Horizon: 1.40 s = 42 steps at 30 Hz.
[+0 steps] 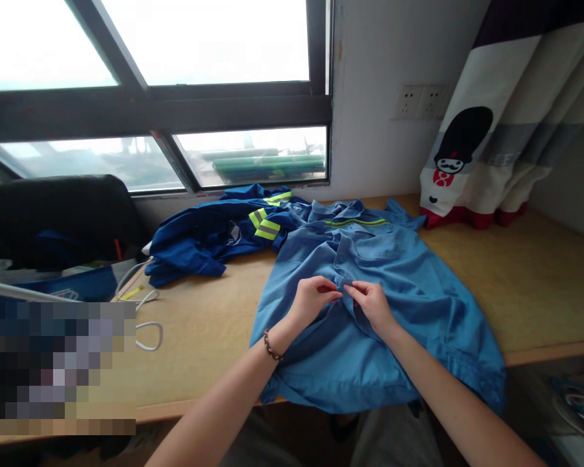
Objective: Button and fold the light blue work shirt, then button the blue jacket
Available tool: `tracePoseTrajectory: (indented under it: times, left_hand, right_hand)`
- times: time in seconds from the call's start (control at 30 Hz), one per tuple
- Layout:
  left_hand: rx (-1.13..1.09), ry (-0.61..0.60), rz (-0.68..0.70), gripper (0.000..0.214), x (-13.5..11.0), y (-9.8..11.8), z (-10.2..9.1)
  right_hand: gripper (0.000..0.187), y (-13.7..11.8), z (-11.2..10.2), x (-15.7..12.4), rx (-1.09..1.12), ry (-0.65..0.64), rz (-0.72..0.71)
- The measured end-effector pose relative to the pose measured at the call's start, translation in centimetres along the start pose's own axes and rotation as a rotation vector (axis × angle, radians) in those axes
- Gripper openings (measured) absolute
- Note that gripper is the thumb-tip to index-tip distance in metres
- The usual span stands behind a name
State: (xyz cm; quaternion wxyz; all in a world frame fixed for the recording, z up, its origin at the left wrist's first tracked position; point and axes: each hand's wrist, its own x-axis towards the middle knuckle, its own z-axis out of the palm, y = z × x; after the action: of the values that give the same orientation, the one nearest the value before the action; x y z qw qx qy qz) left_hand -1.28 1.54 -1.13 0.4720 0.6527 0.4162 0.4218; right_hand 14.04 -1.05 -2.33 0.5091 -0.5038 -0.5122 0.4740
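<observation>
Pinching the shirt (pixel 394 285) front, fingers (pixel 335 290) of left hand (pixel 311 299) and right hand (pixel 374 306) nearly touched; pulling cloth taut beside them, flat on the tabletop (pixel 209 324), seemed wisest.

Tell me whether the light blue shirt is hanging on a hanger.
No, the light blue shirt lies spread on the wooden table, with the left hand and right hand pinching its front.

A pixelated block (pixel 63 366) masks whatever lies at the table's (pixel 204 324) left front corner and swallows one end of a white cable (pixel 150 327). What the left hand (pixel 311 298) and right hand (pixel 372 305) pinch on the light blue shirt (pixel 409 311) is too small to tell. Both forearms (pixel 233 402) are cut off by the picture's lower edge.
</observation>
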Motion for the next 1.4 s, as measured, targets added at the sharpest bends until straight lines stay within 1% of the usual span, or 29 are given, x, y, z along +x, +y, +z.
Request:
tracePoseTrajectory:
  times: [0.1,0.17,0.23,0.33,0.43,0.5,0.53,0.6,0.67,0.73,0.83,0.93,0.97,1.03,1.13,1.2,1.3,1.4]
  left_hand:
    - [0.097,0.028,0.049,0.020,-0.1,-0.1,0.0]
    - [0.153,0.018,0.107,0.019,-0.1,-0.4,-0.1]
    - [0.200,-0.001,0.173,0.018,0.0,-0.7,-0.2]
    - [0.257,-0.003,0.241,0.013,0.1,-0.9,-0.3]
    - [0.297,-0.006,0.279,0.009,0.1,-0.7,-0.3]
    - [0.289,-0.021,0.274,0.011,0.0,-0.4,-0.3]
    - [0.276,-0.032,0.262,0.012,-0.1,-0.2,-0.3]
    - [0.239,-0.056,0.225,0.014,-0.2,0.0,-0.4]
    - [0.189,-0.080,0.174,0.015,-0.2,0.2,-0.4]
    - [0.113,-0.087,0.083,0.015,-0.3,0.3,-0.3]
    - [-0.004,-0.053,-0.059,0.018,-0.3,0.2,-0.1]
    - [-0.037,0.019,-0.099,0.023,-0.2,0.0,0.2]
    - [-0.069,0.038,-0.125,0.024,-0.2,-0.1,0.3]
    - [-0.207,0.056,-0.226,0.026,-0.3,-0.2,0.5]
    - [-0.450,0.070,-0.395,0.026,-0.3,-0.3,0.5]
    - [-0.545,0.090,-0.465,0.028,-0.3,-0.2,0.5]
    - [-0.579,0.113,-0.484,0.029,-0.4,-0.1,0.5]
    - [-0.498,0.114,-0.428,0.027,-0.4,-0.1,0.6]
  right_hand:
    - [0.030,-0.3,-0.1,-0.3,-0.055,0.017,-0.056]
    - [0.033,-0.5,-0.1,-0.3,-0.106,0.032,-0.112]
    - [0.037,-0.4,-0.2,-0.4,-0.112,0.048,-0.129]
    - [0.040,-0.2,-0.3,-0.2,-0.076,0.051,-0.090]
    - [0.028,0.0,-0.3,-0.1,-0.076,0.023,-0.040]
    - [0.026,0.2,-0.2,0.0,-0.077,0.016,0.001]
    - [0.027,0.2,-0.1,0.0,-0.084,0.018,0.011]
    - [0.027,0.4,0.0,0.0,-0.126,0.033,-0.016]
    - [0.025,0.5,0.2,-0.1,-0.195,0.066,-0.087]
    - [0.022,0.6,0.3,-0.2,-0.285,0.103,-0.173]
    - [0.016,0.3,0.6,-0.6,-0.441,0.124,-0.290]
    - [0.013,0.0,0.8,-0.9,-0.554,0.099,-0.374]
    - [0.012,-0.1,0.9,-0.9,-0.572,0.091,-0.390]
    - [0.011,-0.1,1.0,-0.9,-0.587,0.082,-0.406]
    - [0.010,0.2,1.1,-0.8,-0.587,0.070,-0.404]
    - [0.009,0.3,1.1,-0.7,-0.574,0.062,-0.395]
    - [0.011,0.3,1.2,-0.7,-0.554,0.064,-0.387]
    - [0.018,0.1,1.2,-0.7,-0.569,0.078,-0.369]
